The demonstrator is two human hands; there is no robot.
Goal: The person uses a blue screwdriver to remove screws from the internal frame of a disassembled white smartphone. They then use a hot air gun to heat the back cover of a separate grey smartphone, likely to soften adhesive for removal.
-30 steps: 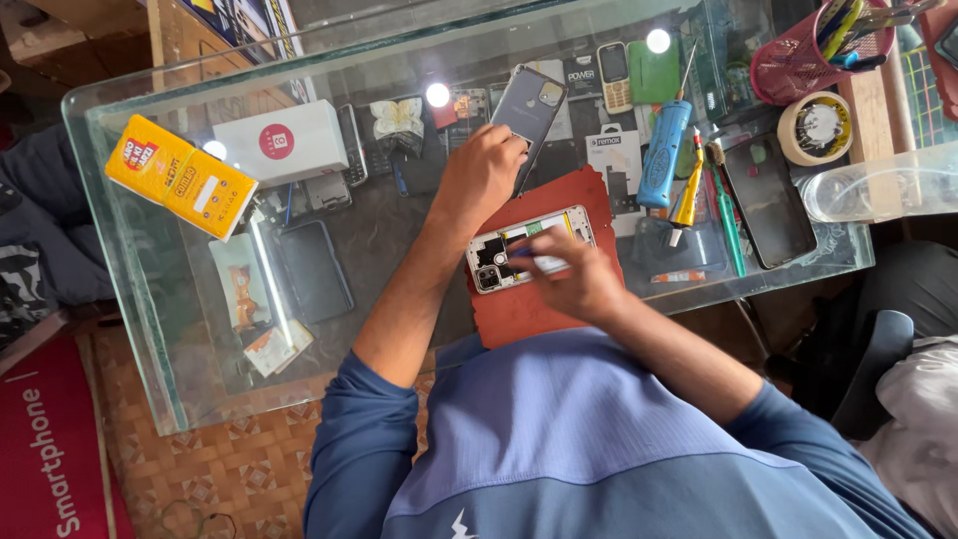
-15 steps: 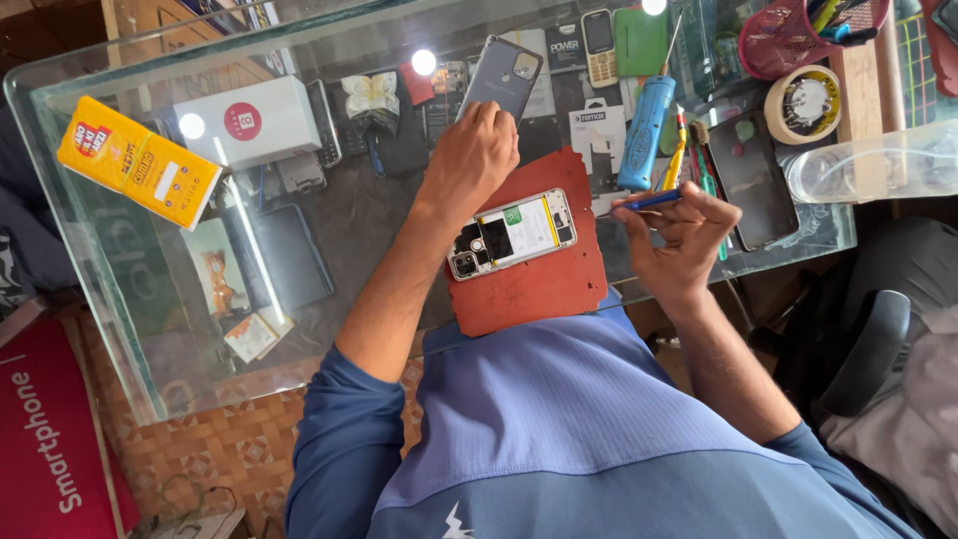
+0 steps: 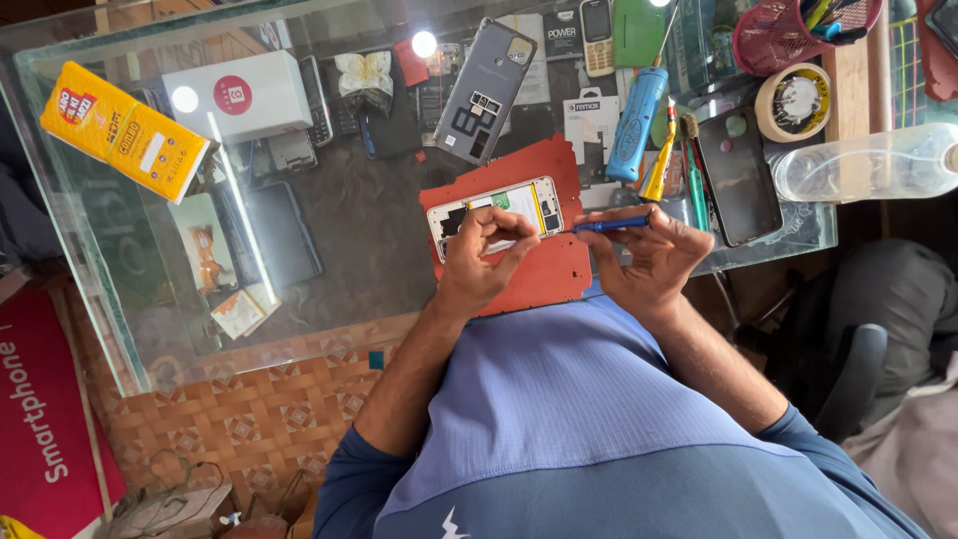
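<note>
opened phone: a slim rectangular smartphone with its back cover off (image 3: 497, 216), white and yellow parts showing inside, lies flat on a red, notched rubber work mat (image 3: 544, 279) at the near edge of the glass worktop (image 3: 379, 230)
how it will handle: judged light and stiff, but fragile; the bare inner parts look easy to scratch or bend, so the outer frame edges seem the safest place to take hold
screwdriver: a thin blue-handled precision screwdriver (image 3: 611, 226) lies nearly level, its tip pointing at the phone's right end
left hand: the left hand (image 3: 481, 255) rests on the phone's near edge, fingers curled, thumb and forefinger pinched together over the inner parts; whether something tiny sits in that pinch I cannot tell
right hand: the right hand (image 3: 649, 255) has its grip closed on the screwdriver, fingertips along the shaft, palm turned up, wrist over the worktop edge
arms: both forearms reach forward from a blue shirt, elbows bent, hands close together
nearby: a grey phone back cover (image 3: 486, 92) beyond the mat, a thick blue tool (image 3: 636, 125), a yellow-handled tool (image 3: 659, 170), a dark phone (image 3: 739, 178), a roll of tape (image 3: 793, 103), a yellow box (image 3: 125, 142) far left
</note>
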